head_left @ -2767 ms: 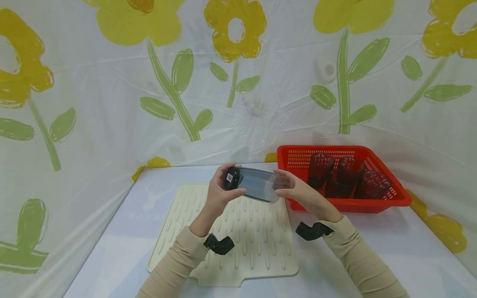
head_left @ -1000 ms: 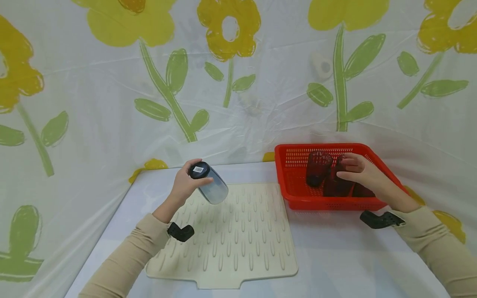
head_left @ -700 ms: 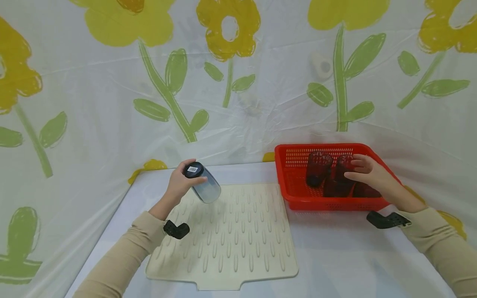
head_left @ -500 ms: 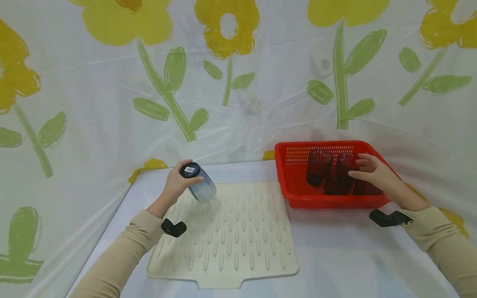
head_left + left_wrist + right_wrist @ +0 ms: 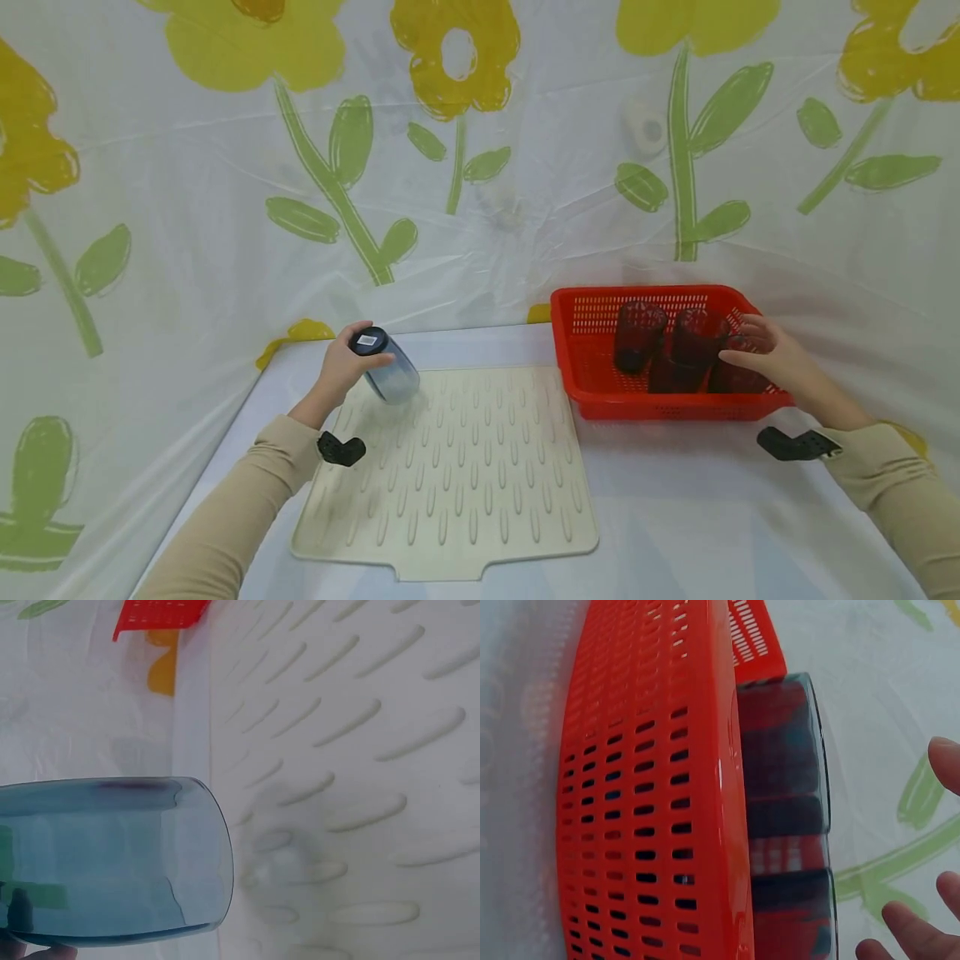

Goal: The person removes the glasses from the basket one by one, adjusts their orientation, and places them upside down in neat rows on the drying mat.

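Observation:
My left hand [image 5: 343,365] grips a blue-tinted drinking glass [image 5: 397,375] by its dark base, which carries a white label. The glass is tilted, base up and mouth slanting down to the right, over the back left corner of a cream ribbed drying mat [image 5: 472,475]. In the left wrist view the rim end of the glass [image 5: 112,855] appears above the mat. My right hand [image 5: 776,358] hovers over the right side of a red basket [image 5: 675,408], fingers spread and holding nothing. Beside it several dark-looking glasses [image 5: 697,333] stand in the basket.
The basket's slotted side wall [image 5: 645,810] fills much of the right wrist view, with glasses rising above its rim. Behind the white table [image 5: 675,508] hangs a flower-printed curtain [image 5: 525,242].
Both hands held the glass at first. My right hand let go and moved right to the basket, drifting farther right since. The left hand carried the glass leftward, tipping its base up.

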A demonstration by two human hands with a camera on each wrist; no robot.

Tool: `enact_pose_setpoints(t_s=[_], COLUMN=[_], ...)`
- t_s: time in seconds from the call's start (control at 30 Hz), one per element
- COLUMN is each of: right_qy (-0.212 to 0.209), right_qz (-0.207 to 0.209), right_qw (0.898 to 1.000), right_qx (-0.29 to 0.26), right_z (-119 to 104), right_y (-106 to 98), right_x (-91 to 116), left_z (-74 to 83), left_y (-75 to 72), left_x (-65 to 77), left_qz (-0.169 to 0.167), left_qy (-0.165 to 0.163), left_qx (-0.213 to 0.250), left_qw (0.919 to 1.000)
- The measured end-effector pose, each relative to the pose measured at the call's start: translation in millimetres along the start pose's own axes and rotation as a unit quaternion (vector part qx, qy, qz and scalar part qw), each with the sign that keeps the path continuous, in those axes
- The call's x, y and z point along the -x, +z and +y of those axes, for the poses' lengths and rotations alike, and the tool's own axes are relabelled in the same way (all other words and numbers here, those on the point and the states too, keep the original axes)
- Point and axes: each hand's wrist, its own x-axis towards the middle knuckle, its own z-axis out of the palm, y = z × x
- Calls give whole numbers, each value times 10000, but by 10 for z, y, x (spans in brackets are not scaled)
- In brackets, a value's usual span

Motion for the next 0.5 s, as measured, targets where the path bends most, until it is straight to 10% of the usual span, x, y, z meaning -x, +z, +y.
enact_pose_setpoints(t_s=[0.5], right_qy=[112], right_qz=[494], right_qw=[9980], right_qx=[381], right_z=[123], right_y=[-68], right_x=[21], left_z=[-262], left_y=[-133], left_x=[-168], left_qz=[210], left_qy=[-290], left_qx=[45], left_qw=[9993])
